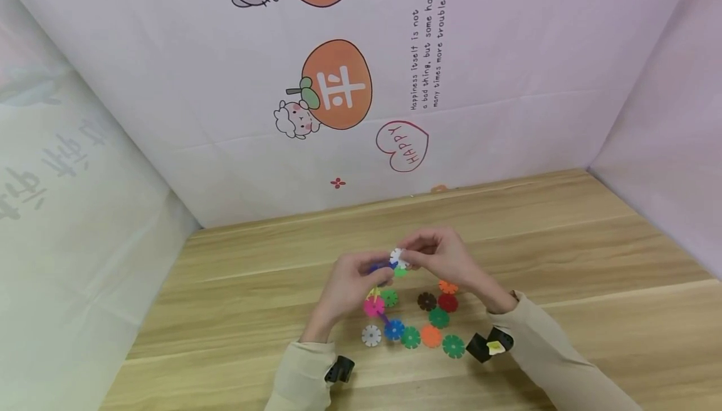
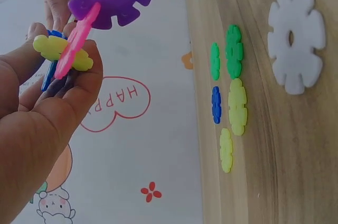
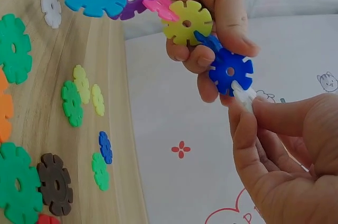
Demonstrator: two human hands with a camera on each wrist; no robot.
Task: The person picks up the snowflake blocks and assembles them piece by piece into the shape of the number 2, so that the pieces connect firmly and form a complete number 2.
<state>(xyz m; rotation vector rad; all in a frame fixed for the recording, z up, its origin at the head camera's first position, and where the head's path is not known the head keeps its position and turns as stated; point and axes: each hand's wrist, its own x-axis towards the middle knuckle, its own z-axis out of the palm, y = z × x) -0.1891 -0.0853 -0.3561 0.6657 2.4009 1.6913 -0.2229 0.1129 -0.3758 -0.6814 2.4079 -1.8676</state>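
Left hand (image 3: 211, 18) grips a linked chain of snowflake discs (image 3: 158, 5), fingers curled round the yellow and blue ones. Right hand (image 3: 285, 166) pinches a white disc (image 3: 243, 96) at the chain's blue end, about 5 o'clock from the left hand. Both held above the wooden table (image 1: 564, 260), mid-table, open wood at 3 and 9 o'clock, backdrop wall at 12. Chain runs light blue, purple, pink, yellow, blue. Loose discs (image 1: 429, 326) lie at 6 o'clock on the table.
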